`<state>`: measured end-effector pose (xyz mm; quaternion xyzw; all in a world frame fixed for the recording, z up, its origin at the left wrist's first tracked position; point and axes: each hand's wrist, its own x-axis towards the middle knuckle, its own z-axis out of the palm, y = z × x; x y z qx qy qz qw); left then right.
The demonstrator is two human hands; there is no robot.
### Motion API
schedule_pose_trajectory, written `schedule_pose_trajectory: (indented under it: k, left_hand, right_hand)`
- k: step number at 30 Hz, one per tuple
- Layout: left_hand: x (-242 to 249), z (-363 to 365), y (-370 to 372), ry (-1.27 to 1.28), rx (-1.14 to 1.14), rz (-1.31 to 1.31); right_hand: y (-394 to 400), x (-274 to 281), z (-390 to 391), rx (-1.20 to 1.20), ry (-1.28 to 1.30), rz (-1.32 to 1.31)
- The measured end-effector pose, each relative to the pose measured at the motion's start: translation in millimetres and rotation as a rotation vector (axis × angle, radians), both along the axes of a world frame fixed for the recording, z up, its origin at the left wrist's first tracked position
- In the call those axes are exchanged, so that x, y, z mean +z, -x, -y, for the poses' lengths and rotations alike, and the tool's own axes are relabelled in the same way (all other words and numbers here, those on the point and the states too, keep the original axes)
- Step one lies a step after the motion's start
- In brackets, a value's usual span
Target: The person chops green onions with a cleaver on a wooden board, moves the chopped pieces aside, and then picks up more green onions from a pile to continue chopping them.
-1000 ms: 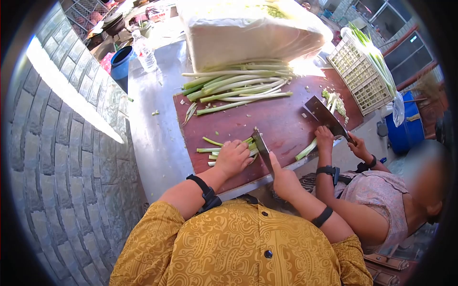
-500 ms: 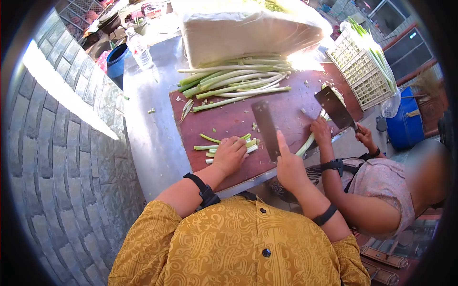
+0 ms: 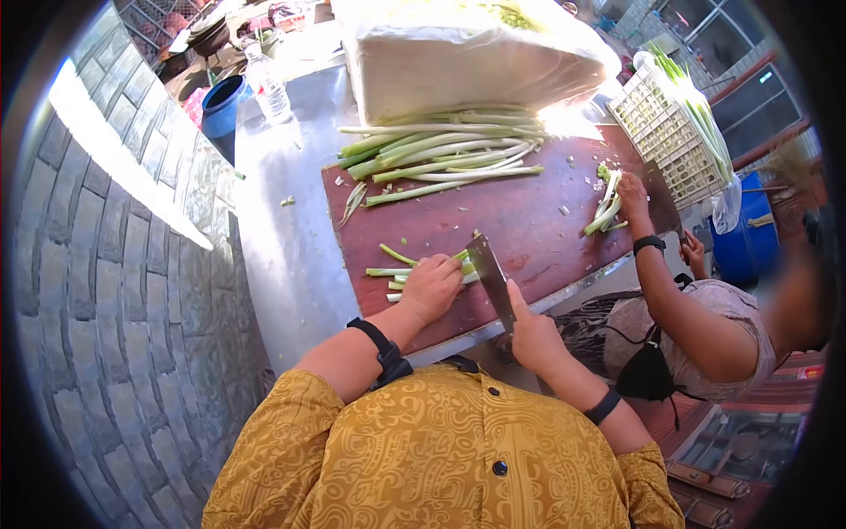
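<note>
My left hand (image 3: pixel 434 286) presses a small bundle of cut green onions (image 3: pixel 381 272) against the red-brown cutting board (image 3: pixel 520 220), fingers curled over the stalks. In my right hand (image 3: pixel 536 342) is a cleaver (image 3: pixel 493 280), its handle wrapped by the fingers and the index finger stretched along the blade. The blade stands on edge at the right end of the bundle, close beside my left fingertips. Long whole green onions (image 3: pixel 449 154) lie in a pile across the board's far side.
At right a co-worker holds another cleaver (image 3: pixel 663 196), one hand (image 3: pixel 631 196) on chopped green onions (image 3: pixel 606 204). A white wrapped box (image 3: pixel 476 75) stands behind the pile. A white crate (image 3: pixel 674 132) is at the far right, a plastic bottle (image 3: pixel 268 86) at the far left.
My cleaver has come down to the bundle's right end. My left hand stays on the stalks. The co-worker's hand and cleaver have shifted right, and the view has moved slightly.
</note>
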<state>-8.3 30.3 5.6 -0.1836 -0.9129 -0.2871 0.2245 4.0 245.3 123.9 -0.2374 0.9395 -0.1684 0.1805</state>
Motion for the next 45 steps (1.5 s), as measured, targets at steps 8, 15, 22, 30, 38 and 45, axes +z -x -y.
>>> schedule_pose_trajectory:
  k: [8, 15, 22, 30, 38, 45]
  left_hand:
    - [1.9, -0.3, -2.6, -0.073, 0.05, 0.027]
    - [-7.5, -0.7, 0.3, -0.095, 0.045, 0.054]
    - [-9.8, -2.4, -1.8, -0.113, 0.072, 0.078]
    - [-10.3, -3.8, 1.4, -0.13, 0.092, 0.055]
    - [-10.9, -3.9, 0.7, -0.132, 0.099, 0.025]
    - [-11.4, -3.1, 2.1, -0.121, 0.093, 0.056]
  right_hand:
    - [15.0, 5.1, 2.4, 0.071, -0.053, 0.052]
    - [28.9, -8.6, 9.9, 0.125, -0.075, 0.03]
    - [51.8, -61.5, 34.3, -0.01, 0.111, -0.16]
    - [36.8, -14.5, 20.4, 0.03, 0.133, -0.104]
    - [20.4, 8.4, 13.4, 0.139, -0.129, 0.043]
    - [50.4, -52.6, 38.3, 0.111, 0.059, -0.126]
